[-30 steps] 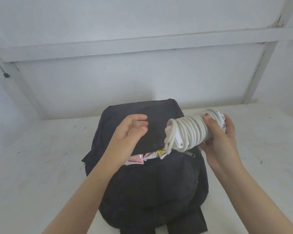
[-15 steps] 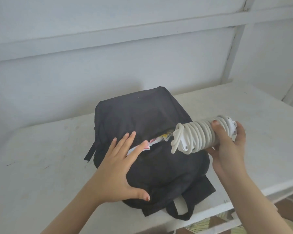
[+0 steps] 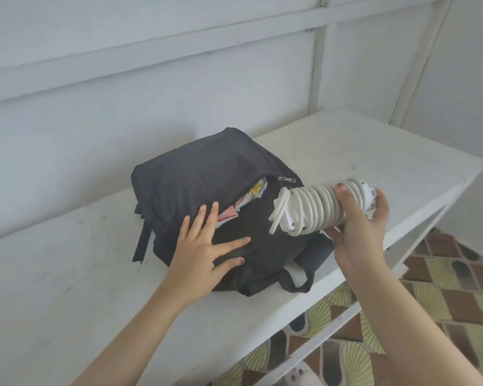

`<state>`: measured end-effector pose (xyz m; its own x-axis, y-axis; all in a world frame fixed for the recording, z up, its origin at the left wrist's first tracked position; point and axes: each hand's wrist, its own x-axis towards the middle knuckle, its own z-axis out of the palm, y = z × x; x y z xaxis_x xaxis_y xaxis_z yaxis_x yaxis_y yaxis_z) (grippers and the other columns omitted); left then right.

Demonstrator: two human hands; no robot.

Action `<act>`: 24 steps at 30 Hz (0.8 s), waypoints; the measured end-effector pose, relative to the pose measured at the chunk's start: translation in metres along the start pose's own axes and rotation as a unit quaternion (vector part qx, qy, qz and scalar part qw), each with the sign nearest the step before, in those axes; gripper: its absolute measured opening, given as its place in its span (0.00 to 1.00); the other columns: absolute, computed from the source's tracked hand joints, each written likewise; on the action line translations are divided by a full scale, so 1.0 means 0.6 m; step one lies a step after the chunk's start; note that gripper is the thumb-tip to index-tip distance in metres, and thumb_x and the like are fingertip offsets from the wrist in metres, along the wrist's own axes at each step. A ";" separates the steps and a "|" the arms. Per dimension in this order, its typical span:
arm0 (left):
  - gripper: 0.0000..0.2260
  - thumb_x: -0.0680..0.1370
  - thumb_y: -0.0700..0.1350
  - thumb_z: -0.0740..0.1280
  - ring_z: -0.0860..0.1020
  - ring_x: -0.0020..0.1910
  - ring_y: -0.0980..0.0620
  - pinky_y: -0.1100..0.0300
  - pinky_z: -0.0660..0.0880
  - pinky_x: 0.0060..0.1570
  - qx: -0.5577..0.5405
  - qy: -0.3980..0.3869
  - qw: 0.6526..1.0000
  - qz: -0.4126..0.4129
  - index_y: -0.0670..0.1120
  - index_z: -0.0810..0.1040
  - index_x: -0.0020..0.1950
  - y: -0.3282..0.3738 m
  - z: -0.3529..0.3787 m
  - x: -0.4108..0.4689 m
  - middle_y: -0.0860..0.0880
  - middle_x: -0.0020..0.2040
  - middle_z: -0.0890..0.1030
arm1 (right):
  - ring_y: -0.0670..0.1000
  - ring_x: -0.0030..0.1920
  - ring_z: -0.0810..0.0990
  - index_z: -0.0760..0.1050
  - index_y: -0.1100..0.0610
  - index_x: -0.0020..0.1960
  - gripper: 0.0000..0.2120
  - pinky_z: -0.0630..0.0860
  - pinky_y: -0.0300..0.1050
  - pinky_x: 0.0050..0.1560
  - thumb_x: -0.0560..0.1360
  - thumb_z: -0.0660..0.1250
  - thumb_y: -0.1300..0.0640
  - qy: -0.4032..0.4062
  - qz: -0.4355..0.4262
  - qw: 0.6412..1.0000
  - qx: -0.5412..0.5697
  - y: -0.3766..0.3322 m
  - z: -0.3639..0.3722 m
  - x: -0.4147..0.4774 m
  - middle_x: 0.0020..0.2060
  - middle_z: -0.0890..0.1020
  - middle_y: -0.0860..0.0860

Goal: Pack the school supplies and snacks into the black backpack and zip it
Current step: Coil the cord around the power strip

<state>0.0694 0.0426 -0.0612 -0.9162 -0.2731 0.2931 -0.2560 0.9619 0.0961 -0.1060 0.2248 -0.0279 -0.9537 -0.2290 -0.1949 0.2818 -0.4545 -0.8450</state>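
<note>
A black backpack (image 3: 207, 174) lies on the white bench (image 3: 67, 274), its zip mouth gaping, snack packets (image 3: 251, 193) showing and the zipper pull (image 3: 286, 179) at the far end. The left hand (image 3: 204, 252) presses flat on the fabric, fingers spread, grasping nothing. The right hand (image 3: 357, 232) is curled around a cord-wound white bundle (image 3: 315, 210) just above the bag, long axis running 8 to 2 o'clock — roughly parallel to the opening, which lies at 10 o'clock from its free end. The right hand is nearer, and the bundle likely needs turning end-first to enter.
</note>
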 end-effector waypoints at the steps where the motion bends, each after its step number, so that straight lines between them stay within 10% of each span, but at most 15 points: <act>1: 0.20 0.77 0.66 0.49 0.51 0.75 0.46 0.48 0.46 0.70 -0.039 0.017 0.999 -0.004 0.66 0.68 0.65 -0.005 -0.003 0.002 0.47 0.76 0.56 | 0.50 0.54 0.79 0.60 0.40 0.68 0.32 0.81 0.47 0.45 0.71 0.72 0.53 0.004 -0.001 1.000 0.002 0.001 -0.005 -0.009 0.58 0.72 0.47; 4: 0.16 0.77 0.64 0.52 0.52 0.74 0.61 0.55 0.46 0.74 -0.209 0.026 0.977 -0.043 0.71 0.64 0.65 -0.015 -0.032 0.006 0.54 0.75 0.58 | 0.51 0.54 0.78 0.60 0.39 0.68 0.32 0.81 0.47 0.45 0.71 0.73 0.53 0.020 -0.003 1.000 -0.001 0.003 -0.017 -0.036 0.59 0.71 0.48; 6: 0.15 0.80 0.53 0.58 0.69 0.66 0.57 0.55 0.61 0.69 -0.304 0.049 0.948 -0.079 0.71 0.68 0.63 -0.020 -0.052 0.007 0.49 0.64 0.76 | 0.51 0.54 0.79 0.61 0.40 0.69 0.32 0.81 0.47 0.44 0.71 0.73 0.53 0.028 -0.003 1.000 0.004 0.006 -0.022 -0.051 0.60 0.72 0.48; 8: 0.15 0.81 0.50 0.58 0.75 0.39 0.51 0.66 0.70 0.50 -0.333 0.090 0.932 -0.112 0.72 0.70 0.60 -0.023 -0.069 0.013 0.58 0.40 0.67 | 0.49 0.52 0.79 0.61 0.40 0.69 0.33 0.80 0.45 0.41 0.71 0.73 0.54 0.030 -0.009 0.999 0.009 0.010 -0.024 -0.065 0.58 0.72 0.46; 9: 0.14 0.80 0.53 0.57 0.64 0.38 0.59 0.73 0.69 0.44 -0.328 0.102 0.931 -0.122 0.74 0.70 0.58 -0.027 -0.077 0.020 0.56 0.40 0.67 | 0.48 0.52 0.78 0.60 0.40 0.69 0.33 0.80 0.44 0.41 0.71 0.73 0.54 0.032 -0.014 0.999 0.009 0.014 -0.023 -0.071 0.58 0.71 0.46; 12: 0.12 0.80 0.55 0.55 0.71 0.38 0.68 0.81 0.64 0.44 -0.318 0.105 0.930 -0.151 0.74 0.69 0.56 -0.032 -0.098 0.043 0.55 0.39 0.71 | 0.48 0.51 0.79 0.60 0.40 0.69 0.34 0.81 0.44 0.42 0.70 0.74 0.55 0.035 -0.033 0.999 0.004 0.025 -0.009 -0.091 0.57 0.71 0.47; 18: 0.15 0.82 0.53 0.54 0.73 0.50 0.59 0.62 0.65 0.51 -0.339 0.099 0.917 -0.185 0.55 0.75 0.64 -0.021 -0.135 0.068 0.63 0.44 0.76 | 0.55 0.54 0.78 0.58 0.30 0.63 0.40 0.80 0.57 0.51 0.61 0.78 0.46 0.025 -0.047 0.997 -0.054 0.056 0.061 -0.108 0.62 0.67 0.54; 24: 0.20 0.81 0.55 0.55 0.69 0.35 0.56 0.60 0.65 0.40 -0.359 0.110 0.905 -0.199 0.41 0.71 0.39 -0.025 -0.146 0.079 0.50 0.34 0.71 | 0.46 0.49 0.71 0.57 0.32 0.65 0.38 0.71 0.40 0.46 0.65 0.77 0.50 0.021 -0.038 0.990 -0.136 0.109 0.121 -0.137 0.62 0.58 0.51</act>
<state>0.0569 0.0142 0.0345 -0.6911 -0.6686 0.2745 -0.2143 0.5523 0.8056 -0.0014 0.1515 -0.0309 -0.9761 -0.1651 -0.1412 0.1758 -0.2187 -0.9598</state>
